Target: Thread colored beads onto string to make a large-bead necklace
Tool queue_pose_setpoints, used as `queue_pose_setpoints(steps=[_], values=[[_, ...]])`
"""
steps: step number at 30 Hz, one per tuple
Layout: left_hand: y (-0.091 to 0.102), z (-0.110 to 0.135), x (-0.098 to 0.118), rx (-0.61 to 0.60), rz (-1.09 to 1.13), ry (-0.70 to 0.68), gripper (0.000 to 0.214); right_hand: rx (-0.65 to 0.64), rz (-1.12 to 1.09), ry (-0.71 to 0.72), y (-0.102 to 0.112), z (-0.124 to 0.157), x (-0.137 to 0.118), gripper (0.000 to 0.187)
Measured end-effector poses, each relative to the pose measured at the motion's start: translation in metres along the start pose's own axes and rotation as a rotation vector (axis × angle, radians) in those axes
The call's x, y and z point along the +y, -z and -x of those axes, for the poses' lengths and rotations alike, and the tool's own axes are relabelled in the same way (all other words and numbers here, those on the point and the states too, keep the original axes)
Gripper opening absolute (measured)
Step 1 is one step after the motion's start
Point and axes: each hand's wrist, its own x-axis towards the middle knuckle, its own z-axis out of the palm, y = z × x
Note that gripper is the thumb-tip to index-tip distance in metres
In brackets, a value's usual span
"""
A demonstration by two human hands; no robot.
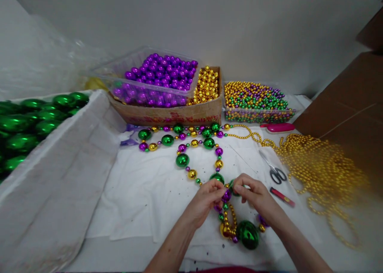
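A long necklace (pixel 182 160) of green, purple and gold beads loops across the white cloth (pixel 134 185) in front of me. My left hand (pixel 205 201) pinches the strand at a purple bead near the cloth's front. My right hand (pixel 254 195) pinches the same strand just to the right, at a green bead. Both hands are closed on the necklace. Below them hangs a large green bead (pixel 248 234) with small gold beads beside it.
Behind stand a clear tray of purple balls (pixel 161 71), a cardboard box of gold balls (pixel 206 85) and a tray of mixed small beads (pixel 254 99). Green balls (pixel 26 121) fill a white box at left. Scissors (pixel 277 171), a red lighter (pixel 283 197), a pink tool (pixel 277 127) and gold strands (pixel 323 173) lie right.
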Motion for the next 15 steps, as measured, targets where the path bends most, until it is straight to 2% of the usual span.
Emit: queue_pose_setpoints(steps=[3,5,10,15], values=[[-0.001,0.003,0.003,-0.059,-0.178,-0.004,0.015,0.004,0.239,0.110,-0.003,-0.010,-0.009,0.023],[-0.002,0.003,0.005,-0.076,-0.228,-0.025,0.013,-0.007,0.270,0.138,-0.007,-0.016,-0.011,0.022],[-0.002,0.005,0.006,-0.073,-0.253,-0.038,0.017,0.132,0.155,0.099,-0.012,-0.024,-0.007,0.021],[-0.003,0.001,0.002,-0.032,-0.268,-0.030,0.025,0.079,0.034,0.097,-0.010,-0.018,-0.001,0.021]])
